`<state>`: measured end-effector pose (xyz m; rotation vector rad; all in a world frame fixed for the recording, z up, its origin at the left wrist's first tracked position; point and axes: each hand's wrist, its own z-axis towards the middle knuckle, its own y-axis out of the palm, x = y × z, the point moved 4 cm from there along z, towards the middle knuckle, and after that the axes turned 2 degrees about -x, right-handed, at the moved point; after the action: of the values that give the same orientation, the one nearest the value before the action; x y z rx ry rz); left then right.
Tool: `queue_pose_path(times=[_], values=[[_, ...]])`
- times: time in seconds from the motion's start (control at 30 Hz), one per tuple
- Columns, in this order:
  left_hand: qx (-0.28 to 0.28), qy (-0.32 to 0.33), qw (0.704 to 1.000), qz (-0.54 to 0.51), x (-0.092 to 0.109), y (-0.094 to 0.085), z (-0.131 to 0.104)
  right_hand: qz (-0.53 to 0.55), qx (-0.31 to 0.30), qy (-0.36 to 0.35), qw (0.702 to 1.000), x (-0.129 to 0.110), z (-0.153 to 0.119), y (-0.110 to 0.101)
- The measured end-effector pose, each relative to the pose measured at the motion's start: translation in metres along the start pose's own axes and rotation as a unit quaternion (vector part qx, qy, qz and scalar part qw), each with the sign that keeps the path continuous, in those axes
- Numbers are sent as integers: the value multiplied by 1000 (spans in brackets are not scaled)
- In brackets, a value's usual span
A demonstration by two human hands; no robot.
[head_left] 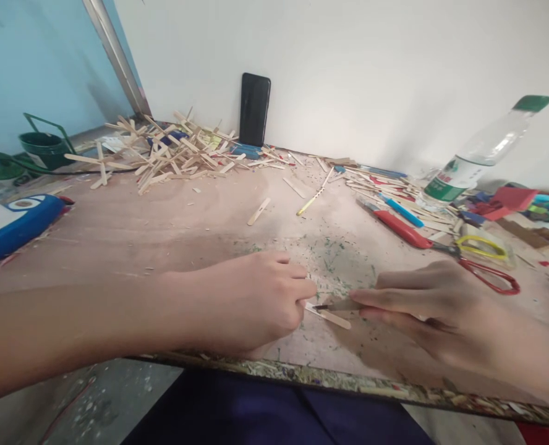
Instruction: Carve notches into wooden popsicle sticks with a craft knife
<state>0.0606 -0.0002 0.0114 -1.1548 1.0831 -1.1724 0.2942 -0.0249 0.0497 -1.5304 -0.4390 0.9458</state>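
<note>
My left hand [274,303] is closed, pressing a wooden craft stick [336,319] onto the table near its front edge. One rounded end of that stick sticks out to the right, beyond my fingers; the rest is hidden under the hand. Between the thumb and fingers of my right hand [436,309] is a thin, dark-tipped tool [332,306], whose exact kind I cannot make out. Its tip meets the stick beside my left fingers. Green and pale shavings [332,259] are scattered just beyond both hands.
Crossed craft sticks [182,148] are heaped at the back left, beside a leaning phone [255,110]. To the right are a red-handled knife [402,228], scissors [483,247], a blue pen-like tool [402,210] and a water bottle [469,164]. A small green bucket [45,148] stands far left.
</note>
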Motion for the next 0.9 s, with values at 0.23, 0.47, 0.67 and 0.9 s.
queue_pose_path(times=[0.23,0.47,0.67,0.9], values=[[-13,-1,1000,17,2,-1,1,142,41,112,983,-1,0,9],[-12,1,1000,24,4,-3,0,196,-6,196,961,6,-1,14],[-34,-7,999,5,2,-3,1,34,29,-1,999,-2,-5,8],[-22,-8,1000,4,4,-5,3,55,29,13,998,-6,-5,8]])
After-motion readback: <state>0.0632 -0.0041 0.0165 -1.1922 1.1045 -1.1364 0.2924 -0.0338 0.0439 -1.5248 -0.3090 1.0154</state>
